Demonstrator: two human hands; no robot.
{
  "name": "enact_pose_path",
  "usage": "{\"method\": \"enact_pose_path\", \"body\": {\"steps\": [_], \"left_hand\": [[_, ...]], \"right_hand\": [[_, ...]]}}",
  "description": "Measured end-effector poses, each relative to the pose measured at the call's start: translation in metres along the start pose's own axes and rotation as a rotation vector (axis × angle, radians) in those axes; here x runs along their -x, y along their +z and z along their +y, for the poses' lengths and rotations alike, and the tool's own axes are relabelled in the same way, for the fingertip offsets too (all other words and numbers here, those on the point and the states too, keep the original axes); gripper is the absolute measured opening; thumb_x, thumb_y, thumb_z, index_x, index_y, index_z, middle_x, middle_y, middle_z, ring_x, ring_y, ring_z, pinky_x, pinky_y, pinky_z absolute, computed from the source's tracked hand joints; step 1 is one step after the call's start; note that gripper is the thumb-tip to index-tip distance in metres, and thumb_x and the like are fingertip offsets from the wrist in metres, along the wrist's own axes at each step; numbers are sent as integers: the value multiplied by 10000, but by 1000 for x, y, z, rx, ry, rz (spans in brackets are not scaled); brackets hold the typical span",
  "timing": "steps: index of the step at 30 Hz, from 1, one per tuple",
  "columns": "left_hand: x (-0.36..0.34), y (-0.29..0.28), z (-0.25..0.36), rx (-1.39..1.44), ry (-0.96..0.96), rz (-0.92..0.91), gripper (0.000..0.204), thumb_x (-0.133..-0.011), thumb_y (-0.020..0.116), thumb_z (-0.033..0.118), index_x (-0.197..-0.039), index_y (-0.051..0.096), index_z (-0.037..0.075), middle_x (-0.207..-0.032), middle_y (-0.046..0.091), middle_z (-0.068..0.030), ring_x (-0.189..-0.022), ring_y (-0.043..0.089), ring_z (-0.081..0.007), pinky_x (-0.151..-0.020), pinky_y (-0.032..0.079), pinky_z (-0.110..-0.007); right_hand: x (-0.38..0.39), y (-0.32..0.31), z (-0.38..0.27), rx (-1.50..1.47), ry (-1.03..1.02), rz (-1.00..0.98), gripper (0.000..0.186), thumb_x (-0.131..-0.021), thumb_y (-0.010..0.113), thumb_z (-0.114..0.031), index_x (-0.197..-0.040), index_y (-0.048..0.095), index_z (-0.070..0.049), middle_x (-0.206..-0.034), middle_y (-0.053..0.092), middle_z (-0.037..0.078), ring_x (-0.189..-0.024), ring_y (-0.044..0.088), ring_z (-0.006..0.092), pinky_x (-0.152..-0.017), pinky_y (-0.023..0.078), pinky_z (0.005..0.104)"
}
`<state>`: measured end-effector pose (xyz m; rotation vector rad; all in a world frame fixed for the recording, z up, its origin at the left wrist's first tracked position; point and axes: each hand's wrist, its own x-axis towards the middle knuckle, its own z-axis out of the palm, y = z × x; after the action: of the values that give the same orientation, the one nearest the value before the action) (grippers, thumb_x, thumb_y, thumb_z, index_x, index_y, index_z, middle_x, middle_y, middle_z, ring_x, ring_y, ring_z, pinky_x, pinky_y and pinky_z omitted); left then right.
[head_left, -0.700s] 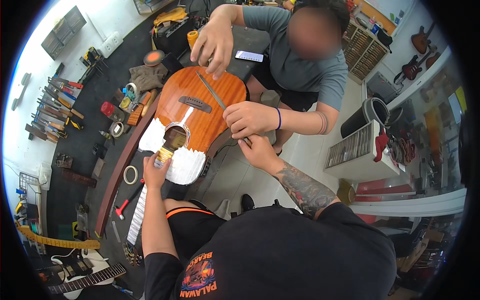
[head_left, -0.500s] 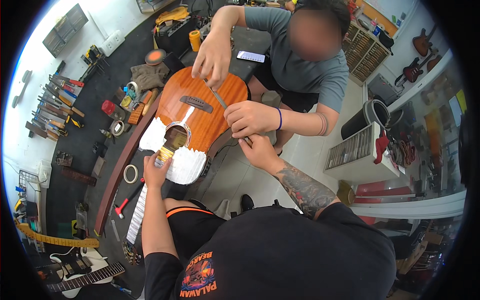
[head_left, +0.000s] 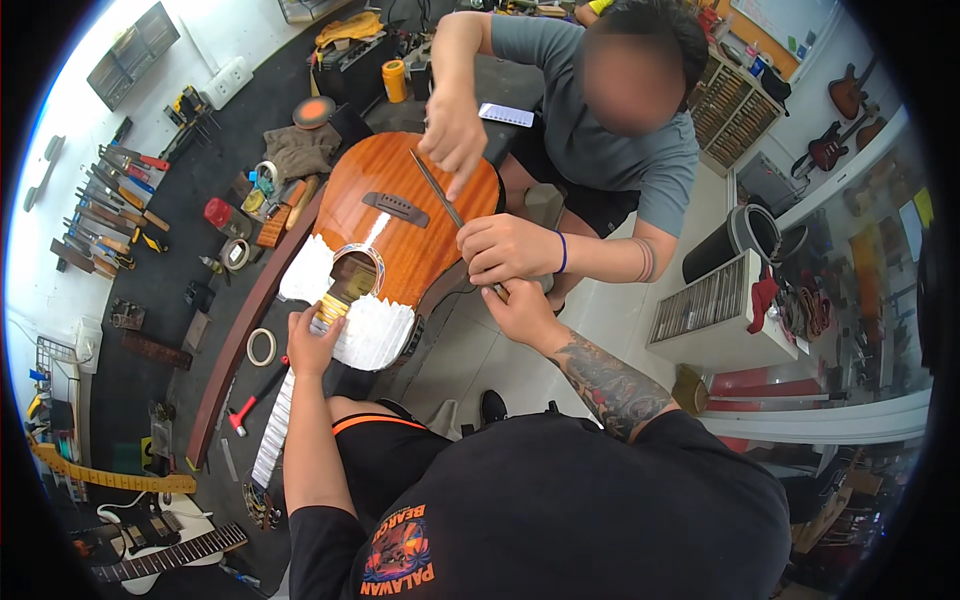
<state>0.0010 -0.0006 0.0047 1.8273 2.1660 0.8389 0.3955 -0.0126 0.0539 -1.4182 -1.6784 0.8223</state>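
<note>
An acoustic guitar (head_left: 400, 240) with a glossy brown top lies in the middle, white masking on its top beside the soundhole and along its neck. My left hand (head_left: 313, 343) grips the neck where it meets the body, by a yellow strip at the soundhole. A long thin metal file (head_left: 432, 182) slants over the guitar top, its far tip bare. My right hand (head_left: 527, 312) is closed around its near, handle end, which my fingers mostly hide. A co-worker's hand (head_left: 505, 248) holds the file just ahead of mine; their other hand (head_left: 452, 135) hovers above the blade.
The co-worker sits opposite, beside a phone (head_left: 506, 115). Left on the dark bench are a long brown strip (head_left: 240, 370), a tape roll (head_left: 262, 347), a red-headed hammer (head_left: 240, 415) and several tools. A white electric guitar (head_left: 170, 530) lies at lower left.
The co-worker's far hand has let go of the file's tip and moved right, above the blade. The file and the hands on its near end have shifted slightly right. My left hand stays put.
</note>
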Motion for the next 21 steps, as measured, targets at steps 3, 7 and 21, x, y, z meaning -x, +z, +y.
{"method": "enact_pose_path", "body": {"steps": [3,7,21], "left_hand": [[-1,1,-1,1,23,10,597,-771,884,406,-1261,723,105,-1081,619,-82,-1006,671,-286,-869,542,-405],[0,1,-2,-1,20,5,590,-779,877,414,-1262,724,110,-1093,619,-82,-1014,671,-286,-871,543,-406],[-2,2,0,-8,51,27,587,-779,875,429,-1251,728,113,-1064,614,-81,-990,669,-291,-848,543,-405]], "right_hand": [[1,2,4,-28,-69,59,279,-951,692,-207,-890,685,65,-657,648,176,-574,625,302,-577,471,409],[2,2,1,-29,-10,9,209,-944,663,-153,-1010,700,42,-804,703,239,-756,697,424,-690,531,455],[6,-3,4,44,-48,25,194,-939,674,-150,-1017,705,24,-880,717,252,-824,702,445,-719,553,464]]}}
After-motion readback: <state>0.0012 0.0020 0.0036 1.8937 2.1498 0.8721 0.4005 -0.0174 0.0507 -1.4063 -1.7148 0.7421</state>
